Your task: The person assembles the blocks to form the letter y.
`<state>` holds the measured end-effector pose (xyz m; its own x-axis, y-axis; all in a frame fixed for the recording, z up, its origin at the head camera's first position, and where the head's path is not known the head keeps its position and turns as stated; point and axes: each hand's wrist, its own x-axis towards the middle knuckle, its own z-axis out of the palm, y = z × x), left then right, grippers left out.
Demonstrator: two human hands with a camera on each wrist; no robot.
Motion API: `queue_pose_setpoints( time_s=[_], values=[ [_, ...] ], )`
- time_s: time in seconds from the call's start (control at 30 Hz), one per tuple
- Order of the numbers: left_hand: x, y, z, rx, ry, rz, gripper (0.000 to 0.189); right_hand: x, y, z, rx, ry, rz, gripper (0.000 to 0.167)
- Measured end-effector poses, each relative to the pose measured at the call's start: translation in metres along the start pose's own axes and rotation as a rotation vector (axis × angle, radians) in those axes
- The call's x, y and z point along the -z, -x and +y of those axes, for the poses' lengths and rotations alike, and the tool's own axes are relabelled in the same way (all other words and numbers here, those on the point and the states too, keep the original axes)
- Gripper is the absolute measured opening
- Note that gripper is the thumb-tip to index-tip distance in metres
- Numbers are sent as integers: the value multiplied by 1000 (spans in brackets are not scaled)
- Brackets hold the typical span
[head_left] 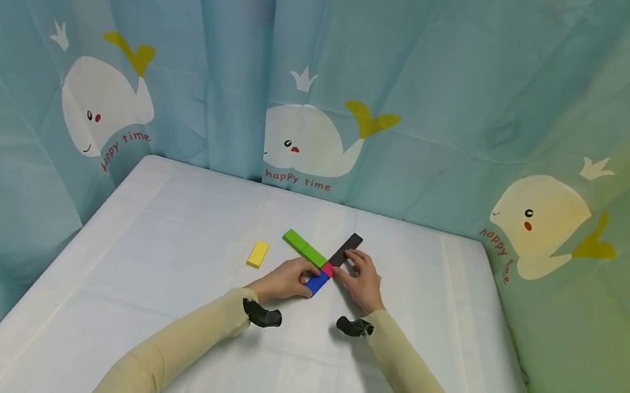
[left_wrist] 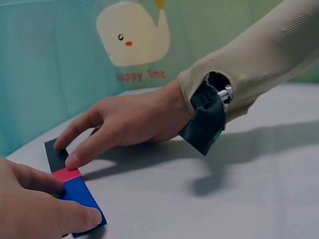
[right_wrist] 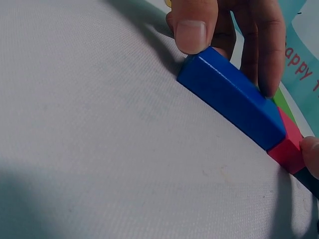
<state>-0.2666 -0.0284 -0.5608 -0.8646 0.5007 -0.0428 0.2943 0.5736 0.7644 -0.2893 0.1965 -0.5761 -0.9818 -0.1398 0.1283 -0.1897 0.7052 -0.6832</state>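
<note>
A blue block (right_wrist: 229, 97) lies end to end with a small red block (head_left: 327, 268), and a black bar (head_left: 346, 249) continues the line beyond it. My left hand (head_left: 286, 279) pinches the blue block, thumb at its near end and a finger along its side near the red block. On the other side, my right hand (head_left: 362, 281) touches the row: its thumb (left_wrist: 74, 160) presses at the red block and a finger rests on the black bar's edge. Green blocks (head_left: 304, 248) run off to the left from the red block.
A yellow block (head_left: 258, 254) lies alone to the left of the green blocks. White cloth covers the table (head_left: 157, 254). Behind it and on both sides hang blue-green curtains (head_left: 340, 35) printed with whales. Each sleeve has a black wrist device (head_left: 261, 314).
</note>
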Motion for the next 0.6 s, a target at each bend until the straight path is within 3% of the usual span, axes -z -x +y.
queue_pose_setpoints(
  time_s=[0.27, 0.6],
  values=[
    [0, 1, 0, 19, 36, 2, 43, 0, 0, 1, 5, 0, 5, 58],
    [-1, 2, -1, -2, 34, 16, 42, -1, 0, 1, 16, 4, 13, 58]
  ],
)
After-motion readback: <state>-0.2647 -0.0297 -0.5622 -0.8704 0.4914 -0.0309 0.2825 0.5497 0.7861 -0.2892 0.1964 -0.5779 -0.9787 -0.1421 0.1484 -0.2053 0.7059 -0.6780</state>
